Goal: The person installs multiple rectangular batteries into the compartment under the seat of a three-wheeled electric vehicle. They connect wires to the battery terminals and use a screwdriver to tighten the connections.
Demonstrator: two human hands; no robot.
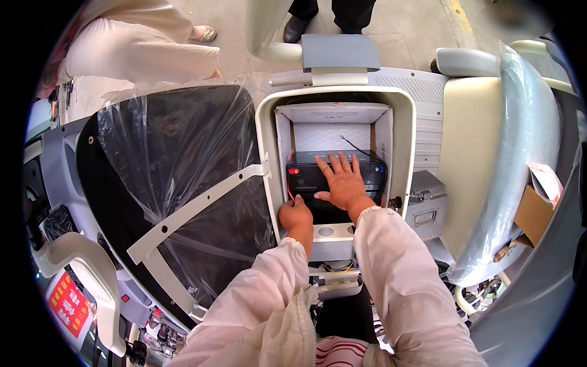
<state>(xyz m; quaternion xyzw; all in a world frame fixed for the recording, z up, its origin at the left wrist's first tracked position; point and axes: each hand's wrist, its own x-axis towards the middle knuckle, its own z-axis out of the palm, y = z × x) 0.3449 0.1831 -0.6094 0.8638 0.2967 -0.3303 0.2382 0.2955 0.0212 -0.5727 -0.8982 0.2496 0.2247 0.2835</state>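
Note:
A black battery (309,177) sits inside the open compartment (269,131) of a pale scooter body, with white foam packing (330,136) behind it. My right hand (342,180) lies flat on top of the battery, fingers spread. My left hand (296,215) is closed at the battery's near left corner, by a thin red wire (290,194); what it grips is hidden by the fingers. A red terminal cap (295,171) shows on the battery's left top.
The raised black seat (171,183), wrapped in clear plastic, stands open to the left with a white brace across it. A grey latch box (426,202) sits right of the compartment. Plastic-wrapped pale panels are at right. Two other people stand beyond.

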